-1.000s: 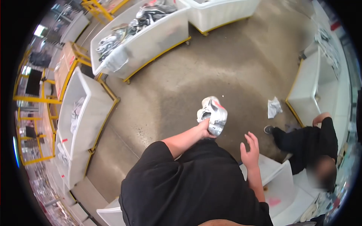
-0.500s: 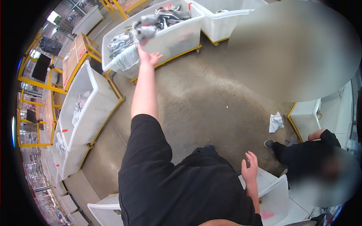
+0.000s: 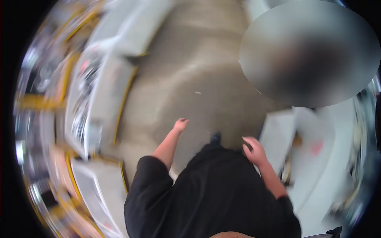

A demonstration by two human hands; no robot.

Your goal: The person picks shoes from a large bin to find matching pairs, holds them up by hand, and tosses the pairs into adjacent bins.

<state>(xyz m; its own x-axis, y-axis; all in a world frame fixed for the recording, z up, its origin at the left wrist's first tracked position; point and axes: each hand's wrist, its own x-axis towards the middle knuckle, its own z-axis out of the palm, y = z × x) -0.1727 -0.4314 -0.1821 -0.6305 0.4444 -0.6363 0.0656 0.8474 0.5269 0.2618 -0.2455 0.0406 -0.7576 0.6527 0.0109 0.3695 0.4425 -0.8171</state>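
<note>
My left hand (image 3: 181, 125) is over the bare floor in front of my body, with nothing seen in it; motion blur smears its fingers. On the other side, my right hand (image 3: 254, 150) has its thumb and fingers apart and holds nothing. It is beside a white bin (image 3: 278, 133) at the right. Farther off at the left, a large white bin (image 3: 109, 103) on a yellow-edged base holds a blurred heap of shoes (image 3: 85, 95).
Another white bin (image 3: 97, 186) stands at the lower left, near yellow frames (image 3: 39, 102). More white bins line the upper left. A large blurred patch hides the upper right. Small light scraps lie on the floor (image 3: 190, 79).
The shoes my left hand held have left it, passing over the heaped bin. That arm has drawn back toward my body. The view has turned right, so the bins appear farther left.
</note>
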